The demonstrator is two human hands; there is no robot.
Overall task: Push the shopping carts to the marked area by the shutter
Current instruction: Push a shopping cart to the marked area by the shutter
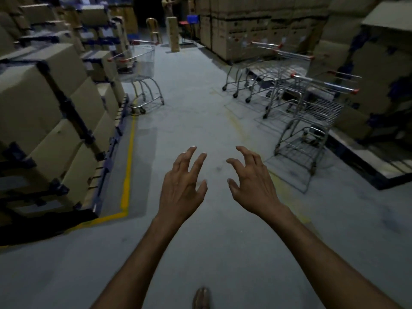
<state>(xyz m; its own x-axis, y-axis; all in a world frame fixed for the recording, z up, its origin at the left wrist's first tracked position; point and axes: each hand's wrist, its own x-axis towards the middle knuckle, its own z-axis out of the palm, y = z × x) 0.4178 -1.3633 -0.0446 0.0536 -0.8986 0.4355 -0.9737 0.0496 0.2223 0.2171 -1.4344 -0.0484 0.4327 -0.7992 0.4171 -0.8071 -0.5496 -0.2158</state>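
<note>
Wire shopping carts [316,112] ahead right, well apart from left grip [182,188] and right grip [252,186], both spread open (holding nothing)

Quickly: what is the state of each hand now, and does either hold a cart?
Left hand: open, fingers spread, holding nothing.
Right hand: open, fingers loosely bent, holding nothing; the nearest shopping cart is untouched.

Hands [181,190] spread, shopping carts [296,90] ahead

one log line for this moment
left hand open, empty | right hand open, empty | cart row at right, untouched | nested carts at left, untouched
</note>
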